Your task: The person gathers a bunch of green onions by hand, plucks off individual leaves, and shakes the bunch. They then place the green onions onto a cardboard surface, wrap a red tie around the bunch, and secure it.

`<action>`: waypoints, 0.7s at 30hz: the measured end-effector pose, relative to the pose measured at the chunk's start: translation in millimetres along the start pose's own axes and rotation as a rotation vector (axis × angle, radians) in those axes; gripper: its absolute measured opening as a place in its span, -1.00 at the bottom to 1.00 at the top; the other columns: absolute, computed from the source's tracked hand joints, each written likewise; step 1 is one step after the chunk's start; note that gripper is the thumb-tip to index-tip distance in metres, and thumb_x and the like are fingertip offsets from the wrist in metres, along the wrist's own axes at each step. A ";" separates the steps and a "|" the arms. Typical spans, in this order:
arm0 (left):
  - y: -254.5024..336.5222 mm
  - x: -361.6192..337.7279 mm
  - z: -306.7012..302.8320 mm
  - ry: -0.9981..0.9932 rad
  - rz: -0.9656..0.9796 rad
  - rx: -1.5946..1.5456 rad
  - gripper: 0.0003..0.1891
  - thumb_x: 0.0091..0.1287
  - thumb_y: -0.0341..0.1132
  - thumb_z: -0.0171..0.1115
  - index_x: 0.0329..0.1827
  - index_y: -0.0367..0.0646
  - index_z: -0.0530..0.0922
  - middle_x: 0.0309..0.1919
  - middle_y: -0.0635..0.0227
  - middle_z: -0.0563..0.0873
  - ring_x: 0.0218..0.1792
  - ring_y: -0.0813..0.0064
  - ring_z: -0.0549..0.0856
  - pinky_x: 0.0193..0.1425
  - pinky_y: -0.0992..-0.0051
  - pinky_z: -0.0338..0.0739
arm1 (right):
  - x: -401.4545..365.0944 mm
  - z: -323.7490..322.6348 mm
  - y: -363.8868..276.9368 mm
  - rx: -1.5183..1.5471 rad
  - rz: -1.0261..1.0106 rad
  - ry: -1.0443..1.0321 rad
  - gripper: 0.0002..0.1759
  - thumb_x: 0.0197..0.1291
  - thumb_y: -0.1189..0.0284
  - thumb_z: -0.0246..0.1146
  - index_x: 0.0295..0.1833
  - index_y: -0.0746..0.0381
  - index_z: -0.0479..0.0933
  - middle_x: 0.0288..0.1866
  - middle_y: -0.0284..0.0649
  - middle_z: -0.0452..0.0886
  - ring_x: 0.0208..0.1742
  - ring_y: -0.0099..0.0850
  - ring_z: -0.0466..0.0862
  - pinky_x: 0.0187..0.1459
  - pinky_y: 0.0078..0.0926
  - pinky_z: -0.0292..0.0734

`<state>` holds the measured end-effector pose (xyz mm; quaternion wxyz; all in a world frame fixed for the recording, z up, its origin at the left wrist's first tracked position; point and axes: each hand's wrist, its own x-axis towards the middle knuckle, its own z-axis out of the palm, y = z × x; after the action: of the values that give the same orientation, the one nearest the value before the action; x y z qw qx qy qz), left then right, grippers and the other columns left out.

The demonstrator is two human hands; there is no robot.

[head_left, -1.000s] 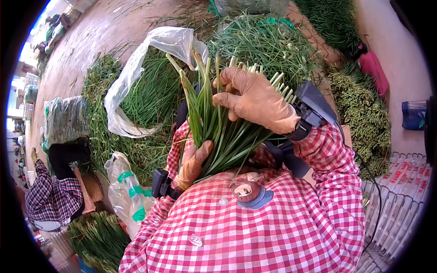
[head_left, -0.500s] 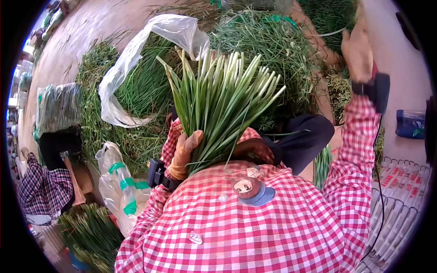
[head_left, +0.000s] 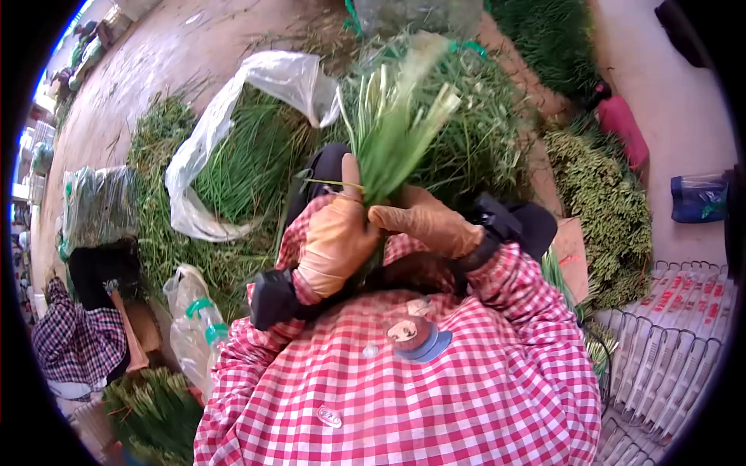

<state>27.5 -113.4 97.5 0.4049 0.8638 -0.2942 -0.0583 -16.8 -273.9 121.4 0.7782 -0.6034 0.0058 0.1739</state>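
Observation:
A bunch of garlic chives (head_left: pixel 388 151) stands upright before my chest, pale stem ends up and blurred by motion. My left hand (head_left: pixel 336 242), in an orange-tan glove, is closed round its lower part, with one finger pointing up along the stems. From the other side my right hand (head_left: pixel 435 224) grips the same bunch, thumb toward the left hand. A thin yellow-green strand (head_left: pixel 330 182) crosses the raised left finger and sticks out to the left. The bunch's lower end is hidden behind my hands.
A heap of loose green leaves (head_left: pixel 482 116) lies ahead. White plastic (head_left: pixel 194 147) surrounds more chives at left. Right are a pile of cut trimmings (head_left: pixel 602 210), a pink object (head_left: pixel 624 132) and wire-and-white racks (head_left: pixel 668 334). A person in a checked shirt (head_left: pixel 81 334) sits far left.
My right hand has come back from the far upper right and now grips the chives. The left hand and bunch have moved up and toward the middle.

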 end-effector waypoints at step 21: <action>-6.5 9.2 -76.1 0.034 -0.305 -1.057 -0.57 0.40 -0.07 0.08 0.05 -0.29 0.55 -0.03 -0.02 0.65 -0.09 0.22 0.68 0.03 0.41 0.55 | -23.1 -87.6 -118.1 -0.283 0.228 0.164 -0.59 0.06 0.40 0.30 0.04 0.33 0.55 -0.22 -0.26 0.65 -0.30 -0.50 0.60 -0.23 -0.55 0.53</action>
<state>63.8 -64.6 144.7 0.7753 0.5764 -0.0899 -0.2421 11.9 -387.4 213.3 0.6577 -0.7144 0.1130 0.2104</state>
